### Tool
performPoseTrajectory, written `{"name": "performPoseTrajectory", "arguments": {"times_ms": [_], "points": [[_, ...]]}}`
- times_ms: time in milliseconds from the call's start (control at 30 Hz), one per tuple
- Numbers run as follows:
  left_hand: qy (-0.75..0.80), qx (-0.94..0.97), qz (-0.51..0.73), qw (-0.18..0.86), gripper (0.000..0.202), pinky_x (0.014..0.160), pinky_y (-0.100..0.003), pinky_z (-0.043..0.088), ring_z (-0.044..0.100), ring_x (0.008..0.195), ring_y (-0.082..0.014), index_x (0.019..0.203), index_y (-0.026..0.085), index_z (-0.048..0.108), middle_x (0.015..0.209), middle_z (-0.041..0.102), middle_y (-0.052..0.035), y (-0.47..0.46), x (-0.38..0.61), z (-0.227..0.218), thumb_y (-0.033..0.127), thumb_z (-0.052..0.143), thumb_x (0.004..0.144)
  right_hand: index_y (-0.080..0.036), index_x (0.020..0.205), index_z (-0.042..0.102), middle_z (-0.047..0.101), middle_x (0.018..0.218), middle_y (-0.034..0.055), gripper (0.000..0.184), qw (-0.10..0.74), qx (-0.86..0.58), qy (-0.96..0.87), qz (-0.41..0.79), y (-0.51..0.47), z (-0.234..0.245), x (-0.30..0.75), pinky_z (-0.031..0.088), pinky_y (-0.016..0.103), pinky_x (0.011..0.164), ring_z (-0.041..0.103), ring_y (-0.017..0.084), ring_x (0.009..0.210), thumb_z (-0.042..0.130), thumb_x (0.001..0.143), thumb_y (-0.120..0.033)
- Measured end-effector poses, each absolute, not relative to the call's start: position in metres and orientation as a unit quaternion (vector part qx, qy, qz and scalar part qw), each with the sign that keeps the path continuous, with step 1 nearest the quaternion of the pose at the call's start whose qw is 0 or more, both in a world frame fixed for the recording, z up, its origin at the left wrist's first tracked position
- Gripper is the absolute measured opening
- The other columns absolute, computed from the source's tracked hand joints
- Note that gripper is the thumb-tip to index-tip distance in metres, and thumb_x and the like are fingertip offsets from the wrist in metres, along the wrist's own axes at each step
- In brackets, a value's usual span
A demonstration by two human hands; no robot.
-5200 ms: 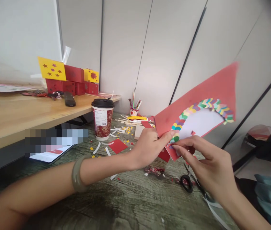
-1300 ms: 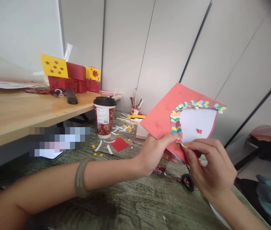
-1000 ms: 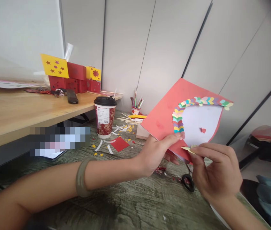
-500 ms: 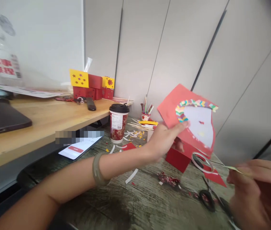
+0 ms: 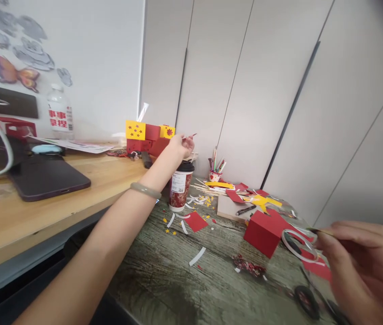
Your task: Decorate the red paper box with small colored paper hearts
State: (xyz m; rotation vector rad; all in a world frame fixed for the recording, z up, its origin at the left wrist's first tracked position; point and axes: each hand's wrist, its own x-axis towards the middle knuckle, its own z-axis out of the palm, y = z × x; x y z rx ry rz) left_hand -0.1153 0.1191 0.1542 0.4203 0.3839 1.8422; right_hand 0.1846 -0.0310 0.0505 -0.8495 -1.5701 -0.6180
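Observation:
My left hand (image 5: 181,146) is stretched far forward above the lidded coffee cup (image 5: 179,192), close to the red and yellow paper boxes (image 5: 147,135) on the wooden desk (image 5: 76,180). Its fingers are curled, and a thin red sliver shows at the fingertips; I cannot make out what it is. The large red card is not in sight. My right hand (image 5: 360,266) sits low at the right, pinched on a thin yellow-green paper piece (image 5: 323,231). A green bangle (image 5: 145,190) is on my left wrist.
On the grey table lie a red box (image 5: 265,230), a white tape ring (image 5: 296,243), black scissors (image 5: 304,300), a red paper square (image 5: 195,221), scraps, a wooden board (image 5: 232,207) and a pen cup (image 5: 215,174). A dark tablet (image 5: 47,178) and a bottle (image 5: 59,115) sit on the desk.
My left hand swung left and forward from in front of me to above the cup, and the red card dropped out of sight. My right hand pulled away to the lower right, still pinching the paper piece.

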Motion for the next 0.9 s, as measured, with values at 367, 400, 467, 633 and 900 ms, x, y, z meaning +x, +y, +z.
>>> {"name": "performPoseTrajectory", "arguments": {"times_ms": [367,400,467,633,900], "points": [[0.097,0.174,0.833,0.517,0.017,0.057,-0.014,0.045,0.050,0.052,-0.0031,0.078,0.013,0.051,0.066,0.057,-0.0006,0.117,-0.118,0.144,0.009,0.035,0.085,-0.021,0.076,0.055,0.055,0.069,0.0010,0.010,0.563,-0.338,-0.706,-0.264,-0.036,0.054,0.182,0.040,0.026,0.052,0.052,0.013,0.060,0.058,0.073,-0.012],[0.096,0.184,0.831,0.516,0.019,0.055,-0.013,0.044,0.047,0.048,-0.0026,0.074,0.014,0.049,0.062,0.057,0.0001,0.114,-0.113,0.144,0.010,0.034,0.084,-0.021,0.075,0.056,0.055,0.069,0.0014,0.006,0.567,-0.346,-0.703,-0.253,-0.036,0.055,0.179,0.040,0.026,0.052,0.052,0.014,0.060,0.058,0.073,-0.016],[0.095,0.205,0.830,0.510,0.020,0.050,-0.012,0.041,0.041,0.041,-0.0011,0.070,0.016,0.048,0.056,0.053,0.0029,0.103,-0.097,0.141,0.013,0.034,0.083,-0.022,0.073,0.058,0.057,0.068,0.0022,0.005,0.575,-0.359,-0.700,-0.227,-0.036,0.056,0.171,0.040,0.027,0.050,0.054,0.015,0.060,0.058,0.073,-0.026],[0.125,0.323,0.744,0.571,0.009,0.041,-0.015,0.032,0.037,0.037,-0.0019,0.072,0.014,0.055,0.051,0.049,0.0043,0.064,-0.034,0.107,0.016,0.047,0.076,-0.021,0.068,0.061,0.057,0.062,0.0027,0.024,0.579,-0.373,-0.709,-0.155,-0.033,0.060,0.151,0.039,0.027,0.046,0.054,0.016,0.056,0.058,0.070,-0.044],[0.240,0.546,0.458,0.659,0.015,0.053,-0.023,0.041,0.049,0.054,-0.0067,0.080,0.015,0.058,0.076,0.055,-0.0013,0.011,0.025,0.044,0.029,0.055,0.075,-0.019,0.060,0.062,0.052,0.043,-0.0009,0.027,0.500,-0.461,-0.729,0.081,-0.012,0.058,0.178,0.031,0.022,0.033,0.044,0.010,0.036,0.058,0.071,-0.043]]}}
